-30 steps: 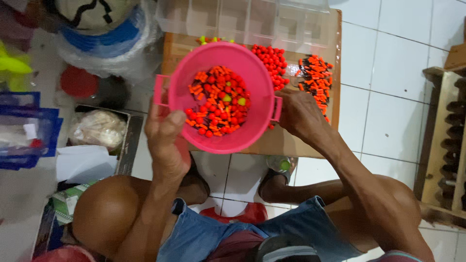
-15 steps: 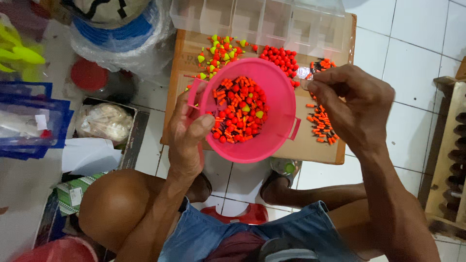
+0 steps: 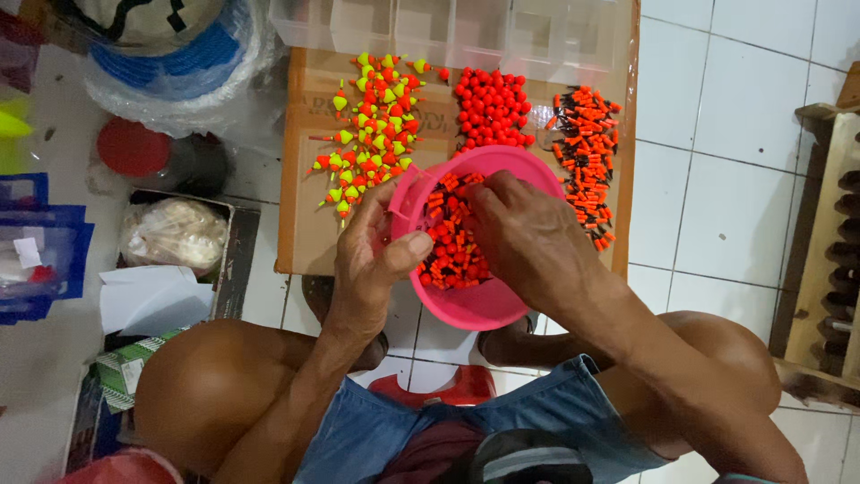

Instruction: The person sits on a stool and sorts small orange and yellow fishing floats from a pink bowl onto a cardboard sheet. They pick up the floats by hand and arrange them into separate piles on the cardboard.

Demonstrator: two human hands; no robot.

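My left hand (image 3: 376,260) grips the rim of a pink plastic bowl (image 3: 484,305), thumb over its edge, holding it tilted above a cardboard sheet (image 3: 300,179). The bowl holds many small orange and red fishing floats (image 3: 452,255). My right hand (image 3: 528,237) reaches down into the bowl among the floats; its fingertips are hidden, so what they hold cannot be told. On the cardboard lie three sorted heaps: yellow-and-orange floats (image 3: 372,130), round red floats (image 3: 491,108) and orange-and-black floats (image 3: 587,152).
Clear plastic compartment boxes (image 3: 448,27) stand behind the cardboard. At the left are a tray with a bagged white bundle (image 3: 175,235), blue containers (image 3: 36,242), a red lid (image 3: 133,148) and a wrapped bucket (image 3: 170,54). A wooden rack (image 3: 829,242) stands at the right. The floor is white tile.
The bowl has come down and closer to me, uncovering the heaps on the cardboard. My right hand left the rim and moved into the bowl.
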